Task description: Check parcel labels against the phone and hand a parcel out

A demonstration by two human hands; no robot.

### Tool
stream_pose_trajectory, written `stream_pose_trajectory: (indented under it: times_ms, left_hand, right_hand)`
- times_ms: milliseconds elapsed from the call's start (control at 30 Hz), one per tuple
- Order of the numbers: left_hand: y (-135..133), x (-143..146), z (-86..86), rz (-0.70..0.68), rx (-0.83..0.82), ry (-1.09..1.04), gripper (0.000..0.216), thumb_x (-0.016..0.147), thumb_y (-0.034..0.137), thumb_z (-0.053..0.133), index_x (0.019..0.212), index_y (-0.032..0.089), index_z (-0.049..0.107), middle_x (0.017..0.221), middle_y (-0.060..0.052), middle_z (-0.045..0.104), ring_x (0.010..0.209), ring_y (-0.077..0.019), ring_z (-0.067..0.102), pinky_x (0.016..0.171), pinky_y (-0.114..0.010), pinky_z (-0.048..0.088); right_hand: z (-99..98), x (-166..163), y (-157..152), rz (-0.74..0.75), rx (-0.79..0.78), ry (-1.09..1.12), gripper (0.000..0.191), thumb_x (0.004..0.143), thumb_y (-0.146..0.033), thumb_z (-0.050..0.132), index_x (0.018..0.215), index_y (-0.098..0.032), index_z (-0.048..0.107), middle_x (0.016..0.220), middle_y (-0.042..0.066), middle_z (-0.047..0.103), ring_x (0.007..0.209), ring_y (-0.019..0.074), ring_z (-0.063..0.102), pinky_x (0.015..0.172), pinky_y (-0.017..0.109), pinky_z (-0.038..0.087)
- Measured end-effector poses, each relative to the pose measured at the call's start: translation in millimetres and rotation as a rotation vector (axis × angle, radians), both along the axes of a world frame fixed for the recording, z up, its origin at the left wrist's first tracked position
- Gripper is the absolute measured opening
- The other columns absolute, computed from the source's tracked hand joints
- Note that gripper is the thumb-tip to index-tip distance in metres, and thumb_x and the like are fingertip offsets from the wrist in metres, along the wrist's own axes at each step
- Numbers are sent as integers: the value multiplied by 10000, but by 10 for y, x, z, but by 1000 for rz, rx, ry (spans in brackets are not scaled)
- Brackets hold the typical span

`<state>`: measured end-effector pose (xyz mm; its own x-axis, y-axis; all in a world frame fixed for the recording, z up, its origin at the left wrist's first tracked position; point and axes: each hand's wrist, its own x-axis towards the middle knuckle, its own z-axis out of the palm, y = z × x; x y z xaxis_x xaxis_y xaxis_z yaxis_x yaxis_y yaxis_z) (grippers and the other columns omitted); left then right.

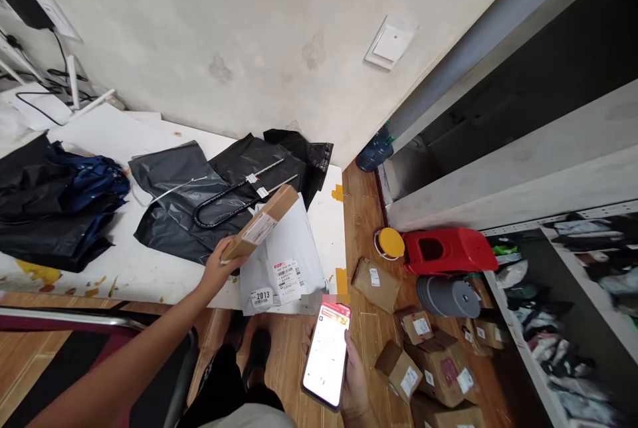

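My left hand (230,252) grips one end of a narrow brown cardboard box (269,218) with a white label, tilted over the table. Beneath it lies a white mailing bag (306,242) with printed labels, one reading 2013. In my right hand (355,368) is a smartphone (326,355), its bright screen facing up, just off the table's front edge. Behind the box, a black U-shaped rod or cord (219,215) with white tags rests on black plastic bags (174,175).
More black and dark blue bags (60,202) are heaped at the table's left. A chair (169,361) stands in front. Cardboard boxes (438,361), a red plastic stool (453,248) and grey discs (448,296) are on the floor at right, beside shelves (528,321) of packages.
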<state>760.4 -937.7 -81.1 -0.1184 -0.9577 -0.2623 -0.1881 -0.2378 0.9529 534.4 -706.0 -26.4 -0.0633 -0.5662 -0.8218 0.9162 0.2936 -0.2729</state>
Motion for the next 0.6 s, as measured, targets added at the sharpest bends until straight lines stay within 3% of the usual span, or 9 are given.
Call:
stream_pose_trajectory:
  times_ms: [100, 200, 433, 600]
  left_hand:
    - [472, 128, -5, 112, 224, 70, 615, 523, 464, 767, 1031, 166, 587, 1025, -82, 653, 985, -280, 588, 865, -394, 461]
    - [750, 112, 46, 231, 315, 117, 539, 518, 460, 768, 947, 177, 603, 898, -52, 673, 897, -256, 589, 823, -372, 458]
    - [965, 79, 236, 325, 295, 178, 505, 518, 437, 789, 924, 180, 630, 899, -48, 703, 905, -251, 602, 858, -362, 453]
    - [1064, 118, 264, 324, 271, 214, 477, 551, 425, 795, 931, 179, 643, 928, -48, 707, 947, -249, 600, 890, -356, 443]
  right_hand:
    - [116, -118, 48, -20, 39, 89, 588, 480, -548, 910, 910, -182, 748, 1000, 114, 728, 890, 275, 688, 827, 380, 533]
    - [184, -141, 21, 7, 85, 171, 609, 442, -553, 921, 886, -176, 744, 893, 103, 745, 803, 280, 691, 798, 390, 534]
    - [228, -73, -72, -24, -26, 339, 531, 483, -467, 910, 914, -230, 708, 938, 18, 737, 854, 238, 669, 750, 309, 526]
    - [207, -53, -56, -13, -26, 347, 646, 464, -471, 918, 1017, -238, 678, 942, 3, 732, 918, 250, 661, 739, 298, 528]
